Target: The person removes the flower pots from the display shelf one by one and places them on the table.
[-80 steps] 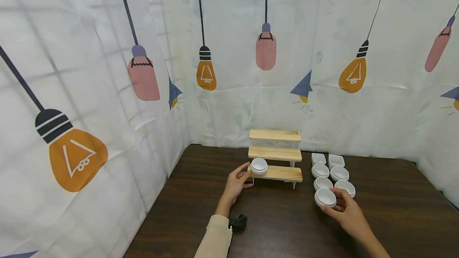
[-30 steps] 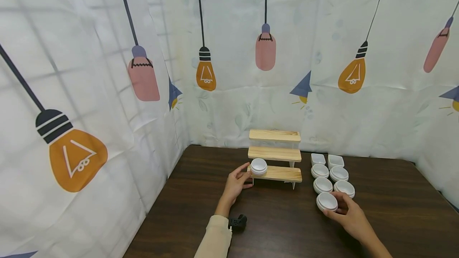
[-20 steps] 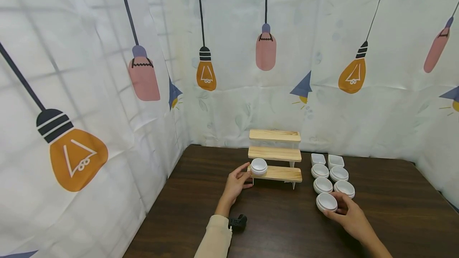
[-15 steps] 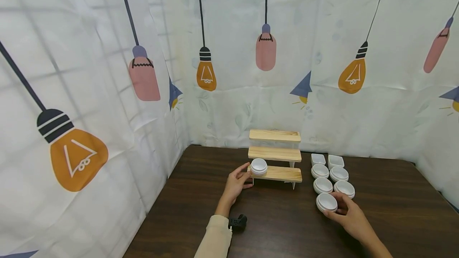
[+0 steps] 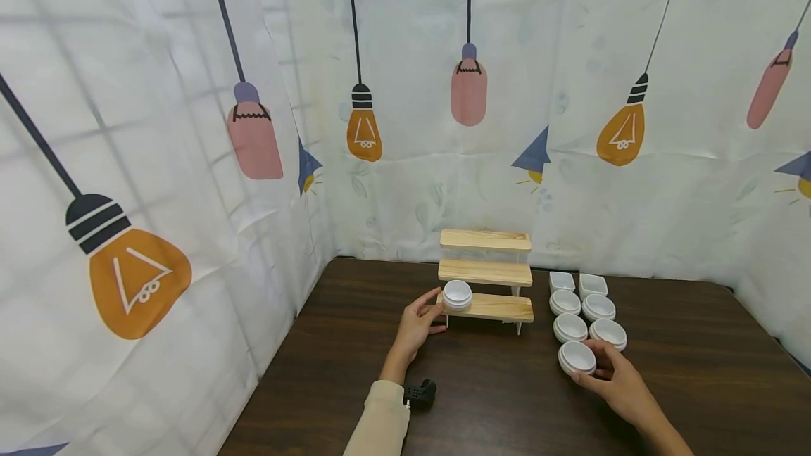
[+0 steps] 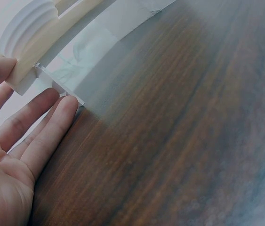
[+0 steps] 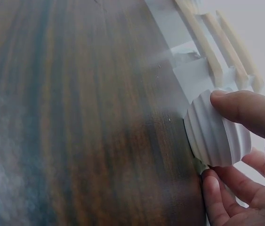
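A three-tier stand with pale wooden shelves and clear supports stands on the dark table. My left hand is at the left end of its lowest shelf, thumb and index finger pinching the board's end; the other fingers extend beside the clear leg. On that shelf, close to the thumb, sits a round white ribbed dish. My right hand holds another round white ribbed dish between thumb and fingers, at the front of the dish group. In the right wrist view, the thumb presses this dish's side.
Behind the held dish stand two columns of white dishes: round ones such as the near-right dish, and two square dishes at the back. A black wrist device sits by the left sleeve. White printed curtains enclose the table.
Compared with the oldest frame, my right hand and its dish have shifted slightly toward me, off the dish behind. Over the last second nothing visibly moves; the left hand stays put.
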A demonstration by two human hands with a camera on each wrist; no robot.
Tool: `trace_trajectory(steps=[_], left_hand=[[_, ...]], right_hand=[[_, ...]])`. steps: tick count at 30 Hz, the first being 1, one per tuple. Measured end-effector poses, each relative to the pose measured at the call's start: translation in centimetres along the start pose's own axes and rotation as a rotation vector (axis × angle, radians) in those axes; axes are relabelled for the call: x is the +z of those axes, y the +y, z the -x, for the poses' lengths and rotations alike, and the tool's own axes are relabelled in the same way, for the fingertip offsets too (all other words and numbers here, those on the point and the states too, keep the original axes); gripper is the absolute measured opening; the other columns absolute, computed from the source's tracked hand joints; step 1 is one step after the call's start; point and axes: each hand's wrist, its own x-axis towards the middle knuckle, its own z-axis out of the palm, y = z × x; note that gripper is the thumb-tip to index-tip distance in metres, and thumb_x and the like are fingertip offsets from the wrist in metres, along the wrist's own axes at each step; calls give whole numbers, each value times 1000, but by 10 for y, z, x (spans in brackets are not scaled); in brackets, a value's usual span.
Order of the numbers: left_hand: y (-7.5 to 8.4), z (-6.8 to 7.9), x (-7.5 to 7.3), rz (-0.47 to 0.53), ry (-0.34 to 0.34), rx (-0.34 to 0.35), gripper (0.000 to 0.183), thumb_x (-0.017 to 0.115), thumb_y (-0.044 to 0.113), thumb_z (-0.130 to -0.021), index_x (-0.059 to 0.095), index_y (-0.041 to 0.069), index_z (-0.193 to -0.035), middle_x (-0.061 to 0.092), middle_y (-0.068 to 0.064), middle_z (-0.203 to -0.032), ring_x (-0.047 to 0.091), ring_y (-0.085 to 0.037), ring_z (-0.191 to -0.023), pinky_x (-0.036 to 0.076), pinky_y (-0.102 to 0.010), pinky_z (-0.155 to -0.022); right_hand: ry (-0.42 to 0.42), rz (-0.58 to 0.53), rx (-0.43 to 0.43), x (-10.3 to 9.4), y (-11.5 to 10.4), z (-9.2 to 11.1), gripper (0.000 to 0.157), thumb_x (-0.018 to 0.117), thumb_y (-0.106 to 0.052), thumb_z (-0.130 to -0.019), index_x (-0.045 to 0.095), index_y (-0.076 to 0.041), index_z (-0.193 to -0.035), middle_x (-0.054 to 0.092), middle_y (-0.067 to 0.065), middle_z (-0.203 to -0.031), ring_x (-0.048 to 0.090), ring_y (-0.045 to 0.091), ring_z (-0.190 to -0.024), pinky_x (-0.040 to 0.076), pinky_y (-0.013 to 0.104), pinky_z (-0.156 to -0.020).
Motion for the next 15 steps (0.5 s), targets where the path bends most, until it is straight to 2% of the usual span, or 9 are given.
trace_trajectory(steps=[15], left_hand=[[0, 0, 0, 0, 5, 8, 52, 66, 22, -102, 52, 8, -150, 73, -19, -120, 71, -43, -109, 66, -39, -82]], right_hand=[[33, -8, -29, 3, 0, 1, 57, 86, -13, -83, 58, 1, -131, 65, 15, -121, 52, -12, -96, 52, 16, -75]])
